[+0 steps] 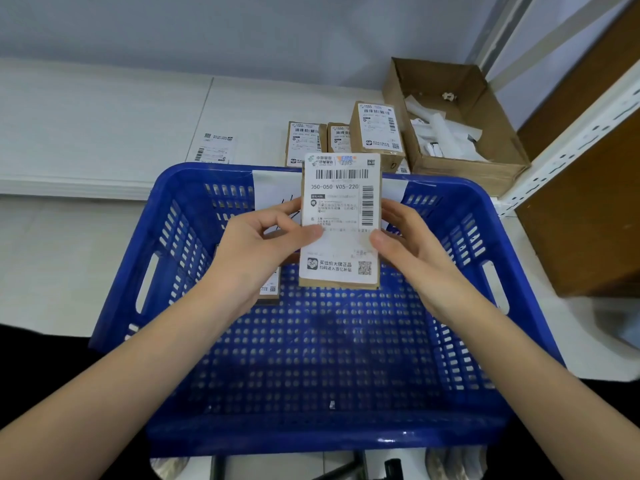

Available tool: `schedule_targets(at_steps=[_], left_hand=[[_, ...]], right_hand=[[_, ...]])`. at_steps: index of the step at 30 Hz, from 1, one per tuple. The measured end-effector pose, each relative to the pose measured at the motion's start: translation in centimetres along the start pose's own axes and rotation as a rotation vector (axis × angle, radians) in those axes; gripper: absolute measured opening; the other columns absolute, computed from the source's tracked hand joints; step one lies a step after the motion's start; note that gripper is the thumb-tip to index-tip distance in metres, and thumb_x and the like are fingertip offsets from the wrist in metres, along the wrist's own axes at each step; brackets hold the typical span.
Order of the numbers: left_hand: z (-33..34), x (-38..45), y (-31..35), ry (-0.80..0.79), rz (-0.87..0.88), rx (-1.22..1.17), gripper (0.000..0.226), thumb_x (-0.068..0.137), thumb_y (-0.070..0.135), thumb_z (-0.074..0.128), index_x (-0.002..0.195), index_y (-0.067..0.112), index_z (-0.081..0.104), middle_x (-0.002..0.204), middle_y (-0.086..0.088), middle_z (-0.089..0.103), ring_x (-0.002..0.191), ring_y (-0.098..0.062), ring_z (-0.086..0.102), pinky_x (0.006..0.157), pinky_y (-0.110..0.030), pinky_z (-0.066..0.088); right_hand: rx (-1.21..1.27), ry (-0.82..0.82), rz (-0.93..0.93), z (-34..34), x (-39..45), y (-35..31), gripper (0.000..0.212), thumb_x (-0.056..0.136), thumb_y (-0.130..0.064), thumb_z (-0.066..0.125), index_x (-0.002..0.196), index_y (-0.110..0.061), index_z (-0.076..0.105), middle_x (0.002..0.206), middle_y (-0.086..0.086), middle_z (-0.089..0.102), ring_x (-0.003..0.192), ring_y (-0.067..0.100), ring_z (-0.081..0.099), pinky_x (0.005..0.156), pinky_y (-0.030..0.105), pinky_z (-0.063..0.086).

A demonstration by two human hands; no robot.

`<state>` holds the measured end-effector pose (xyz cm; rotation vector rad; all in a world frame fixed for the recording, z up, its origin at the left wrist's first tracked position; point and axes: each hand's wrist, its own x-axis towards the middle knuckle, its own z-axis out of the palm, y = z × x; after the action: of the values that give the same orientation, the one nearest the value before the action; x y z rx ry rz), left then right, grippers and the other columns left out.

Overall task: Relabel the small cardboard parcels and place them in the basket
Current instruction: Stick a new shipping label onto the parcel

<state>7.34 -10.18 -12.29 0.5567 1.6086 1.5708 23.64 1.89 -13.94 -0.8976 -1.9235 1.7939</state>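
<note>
Head view shows both hands, left (256,251) and right (412,251), pinching a small brown cardboard parcel with white printed label (341,220) upright above the blue perforated plastic basket (311,358).

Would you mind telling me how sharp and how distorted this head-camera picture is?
Head view: wide-angle bending curves the blue basket rim and the shelf upright; black corners vignette the bottom; the held parcel shows a legible barcode, its fine print soft; lighting even, shadows faint.
</note>
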Motion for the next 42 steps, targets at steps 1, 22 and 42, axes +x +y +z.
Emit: schedule_targets(at_steps=[1,22,42], left_hand=[[0.1,0.0,-0.1,0.000,-0.002,0.001,0.026,0.077,0.000,0.073,0.055,0.007,0.062,0.125,0.005,0.065,0.098,-0.010,0.069,0.085,-0.032,0.057],[-1.4,0.1,-1.2,0.165,0.838,1.138,0.039,0.086,0.043,0.057,0.092,0.004,0.057,0.109,-0.014,0.060,0.100,-0.024,0.053,0.075,-0.032,0.046],[-0.4,-0.6,-3.4,-0.320,1.299,1.109,0.030,0.099,0.010,0.038,0.113,0.006,0.064,0.113,-0.016,0.068,0.115,-0.028,0.061,0.092,-0.038,0.052]], right_hand=[[0.021,0.008,0.023,0.1,0.1,0.0,0.073,0.076,-0.045,0.074,0.137,-0.030,0.039,0.140,-0.010,0.048,0.125,0.009,0.051,0.101,0.037,0.048],[0.110,0.191,0.181,0.8,0.4,0.5,0.069,0.076,-0.023,0.074,0.134,-0.031,0.037,0.124,0.002,0.056,0.107,0.019,0.062,0.089,0.047,0.054],[0.205,0.249,0.178,0.6,0.3,0.5,0.052,0.088,-0.025,0.062,0.136,-0.031,0.043,0.111,0.000,0.068,0.100,0.019,0.067,0.090,0.049,0.053]])
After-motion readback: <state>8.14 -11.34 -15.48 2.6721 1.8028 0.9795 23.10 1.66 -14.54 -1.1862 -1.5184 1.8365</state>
